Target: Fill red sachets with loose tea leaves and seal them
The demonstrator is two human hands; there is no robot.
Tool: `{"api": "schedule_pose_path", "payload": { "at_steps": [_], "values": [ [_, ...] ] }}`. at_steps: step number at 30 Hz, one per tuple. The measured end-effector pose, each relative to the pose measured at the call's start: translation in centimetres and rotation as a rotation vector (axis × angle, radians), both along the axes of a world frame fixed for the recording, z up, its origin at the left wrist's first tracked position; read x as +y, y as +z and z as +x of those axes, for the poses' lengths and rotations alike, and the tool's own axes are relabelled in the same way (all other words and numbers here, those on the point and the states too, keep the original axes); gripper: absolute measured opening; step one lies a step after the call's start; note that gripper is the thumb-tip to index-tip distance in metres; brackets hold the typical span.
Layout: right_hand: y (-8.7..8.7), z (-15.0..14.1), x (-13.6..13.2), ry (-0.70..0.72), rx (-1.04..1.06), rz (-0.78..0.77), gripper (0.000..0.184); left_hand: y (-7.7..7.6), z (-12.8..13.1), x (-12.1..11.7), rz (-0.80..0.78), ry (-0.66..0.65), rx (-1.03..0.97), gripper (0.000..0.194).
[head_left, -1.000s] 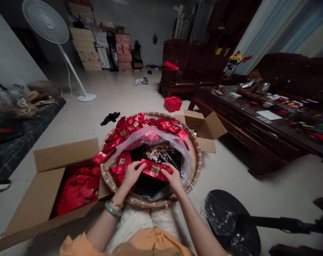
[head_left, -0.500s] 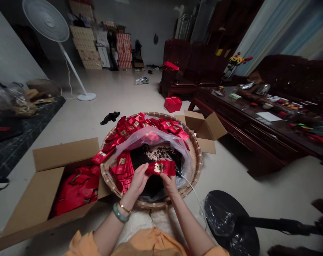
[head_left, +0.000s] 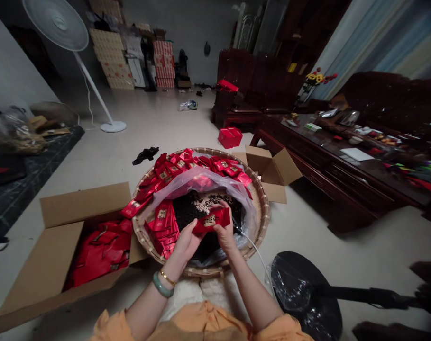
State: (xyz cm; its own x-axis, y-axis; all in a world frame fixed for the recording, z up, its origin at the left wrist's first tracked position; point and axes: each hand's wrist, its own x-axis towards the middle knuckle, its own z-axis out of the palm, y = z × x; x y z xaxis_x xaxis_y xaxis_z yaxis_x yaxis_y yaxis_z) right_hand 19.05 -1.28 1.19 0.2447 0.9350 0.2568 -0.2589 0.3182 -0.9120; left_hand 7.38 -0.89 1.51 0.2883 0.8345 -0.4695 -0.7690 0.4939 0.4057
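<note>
Between my two hands a small red packet [head_left: 211, 220] with a pale label and dark lettering is held above the basket. My left hand [head_left: 187, 240] grips its left end, thumb on top. The right end sits in my right hand [head_left: 225, 232], thumb in front and fingers behind. Below lies a clear plastic bag [head_left: 250, 213] holding loose dark tea leaves [head_left: 187, 210], spread inside a round woven basket [head_left: 266, 208]. More red packets [head_left: 165, 222] are stacked left of the bag and heaped along the basket's far rim. Part of a white cord [head_left: 252, 244] runs out beside my right hand.
An open carton [head_left: 59, 255] full of red packets stands at the left, another open carton [head_left: 286, 168] at the right. A black round base [head_left: 304, 289] with plastic on it lies right. A white fan [head_left: 114, 126], a red box [head_left: 230, 137] and a dark wooden table [head_left: 307, 156] stand beyond.
The red packet has tilted, its right end now higher, and my right hand's fingers have risen behind it. Both hands still hold it. The view has shifted slightly.
</note>
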Motion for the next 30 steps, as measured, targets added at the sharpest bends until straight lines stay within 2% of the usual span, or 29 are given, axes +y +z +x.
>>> {"api": "schedule_pose_path", "payload": {
  "at_steps": [2,6,12,17,22,30],
  "values": [
    [0.2,0.0,0.1,0.022,0.022,0.026,0.061,0.2,0.0,0.0,-0.005,-0.008,-0.015,0.017],
    [0.3,-0.3,0.6,-0.055,0.098,0.066,0.045,-0.2,-0.1,0.2,-0.030,0.024,-0.040,0.018],
    [0.6,-1.1,0.5,-0.012,-0.016,0.033,0.049,-0.7,0.0,0.2,-0.040,0.111,-0.088,0.017],
    [0.9,-1.8,0.4,0.008,0.076,0.162,0.037,-0.8,0.4,0.2,-0.057,0.169,-0.095,0.019],
    [1.3,-2.5,0.0,0.049,0.055,0.185,0.043,-1.5,0.5,0.5,-0.197,0.261,-0.122,0.023],
    [1.8,-3.0,-0.6,0.095,0.006,0.242,0.047,-3.3,0.6,1.6,-0.242,0.241,-0.207,0.025]
  ]
}}
